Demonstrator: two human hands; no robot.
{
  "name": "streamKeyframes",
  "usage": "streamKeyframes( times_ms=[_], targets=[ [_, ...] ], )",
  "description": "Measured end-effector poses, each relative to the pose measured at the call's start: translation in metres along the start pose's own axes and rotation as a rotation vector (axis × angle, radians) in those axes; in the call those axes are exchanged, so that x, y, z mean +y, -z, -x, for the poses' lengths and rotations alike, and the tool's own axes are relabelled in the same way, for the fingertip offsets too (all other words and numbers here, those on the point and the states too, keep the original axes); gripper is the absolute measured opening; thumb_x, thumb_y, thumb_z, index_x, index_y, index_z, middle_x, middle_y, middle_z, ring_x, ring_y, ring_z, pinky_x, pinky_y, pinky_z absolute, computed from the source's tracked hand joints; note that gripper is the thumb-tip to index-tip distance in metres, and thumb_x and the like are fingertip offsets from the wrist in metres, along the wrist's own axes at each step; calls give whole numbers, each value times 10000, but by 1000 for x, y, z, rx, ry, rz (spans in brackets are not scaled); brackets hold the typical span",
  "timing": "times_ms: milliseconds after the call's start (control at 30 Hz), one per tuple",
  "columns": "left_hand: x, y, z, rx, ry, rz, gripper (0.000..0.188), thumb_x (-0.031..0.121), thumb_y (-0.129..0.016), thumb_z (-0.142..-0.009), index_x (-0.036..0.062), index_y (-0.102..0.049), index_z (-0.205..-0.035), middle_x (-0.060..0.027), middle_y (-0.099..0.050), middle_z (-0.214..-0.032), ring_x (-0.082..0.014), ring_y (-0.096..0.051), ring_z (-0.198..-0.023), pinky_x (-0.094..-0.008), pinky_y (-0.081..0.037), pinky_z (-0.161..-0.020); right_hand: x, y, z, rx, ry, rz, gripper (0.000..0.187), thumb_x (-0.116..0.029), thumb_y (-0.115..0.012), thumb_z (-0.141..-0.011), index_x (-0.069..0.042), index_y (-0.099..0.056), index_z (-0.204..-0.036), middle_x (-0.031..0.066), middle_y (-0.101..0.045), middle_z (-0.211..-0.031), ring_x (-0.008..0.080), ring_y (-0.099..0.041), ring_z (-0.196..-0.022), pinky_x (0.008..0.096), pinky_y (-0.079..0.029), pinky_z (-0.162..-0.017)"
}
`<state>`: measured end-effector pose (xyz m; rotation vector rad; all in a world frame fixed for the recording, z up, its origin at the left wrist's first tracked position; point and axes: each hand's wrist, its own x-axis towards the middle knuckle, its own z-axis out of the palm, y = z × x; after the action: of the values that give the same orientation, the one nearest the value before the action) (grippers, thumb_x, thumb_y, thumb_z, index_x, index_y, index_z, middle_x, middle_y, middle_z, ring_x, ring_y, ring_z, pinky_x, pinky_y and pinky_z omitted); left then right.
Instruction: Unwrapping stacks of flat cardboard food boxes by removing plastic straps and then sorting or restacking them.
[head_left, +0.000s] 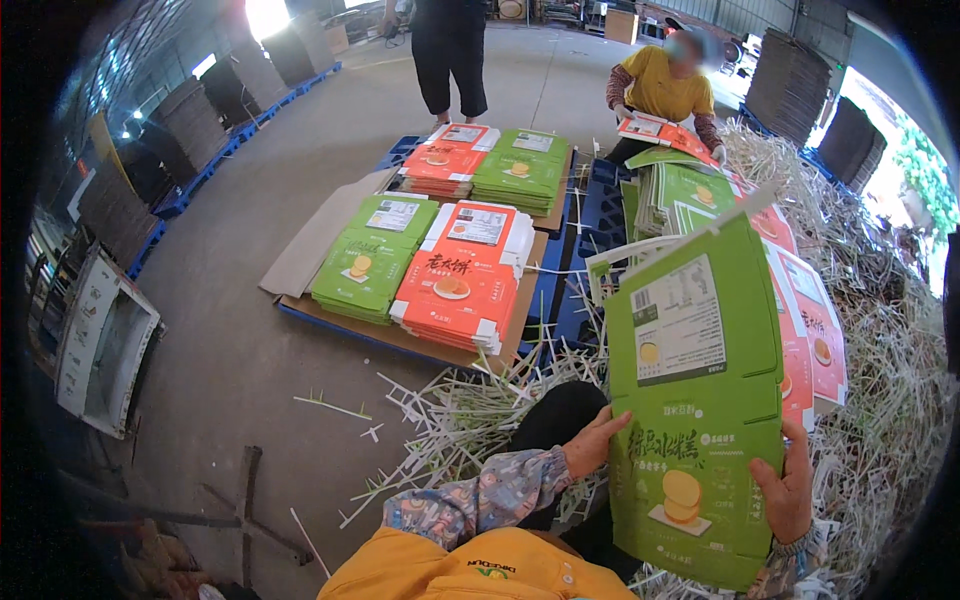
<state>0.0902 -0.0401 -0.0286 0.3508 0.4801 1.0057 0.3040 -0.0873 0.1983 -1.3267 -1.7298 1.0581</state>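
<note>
A flat green printed carton sheet [700, 410] is held upright in front of me, tilted a little, with strips of white and green waste at its upper edge. My left hand [594, 443] grips its left edge, thumb on the printed face. My right hand [784, 487] grips the right edge lower down, fingers partly hidden behind the sheet. Just beyond it lie more green carton sheets [688, 192] and red carton sheets [812, 318] in a loose, fanned pile.
Neat stacks of green cartons [372, 255] and red cartons [462, 275] stand on a cardboard-covered blue pallet [340, 330]. Paper scraps [440, 430] litter the floor and heap up [890, 330] at the right. A seated co-worker [665, 85] holds a red sheet; another person [450, 55] stands beyond.
</note>
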Motion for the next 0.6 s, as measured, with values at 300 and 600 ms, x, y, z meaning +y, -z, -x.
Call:
streamKeyframes(
  times_ms=[300,600],
  targets=[
    [12,-1,8,-53,-249,84,402,159,-511,-858,118,-321,-1209,-35,-420,-1195,-183,-415,-1103,-369,-354,-902,-6,-5,3,65,119,378,487,-42,-516,-782,-3,-284,-1208,192,-518,-1025,288,-525,-946,341,-400,-825],
    [98,12,44,441,-749,-485,332,177,-534,-827,10,-404,-1083,-64,-458,-976,-162,-466,-914,-302,-395,-828,-51,11,1,-97,148,462,438,-96,-572,-779,-28,-380,-1168,197,-539,-1017,343,-545,-929,362,-422,-783]
  ],
)
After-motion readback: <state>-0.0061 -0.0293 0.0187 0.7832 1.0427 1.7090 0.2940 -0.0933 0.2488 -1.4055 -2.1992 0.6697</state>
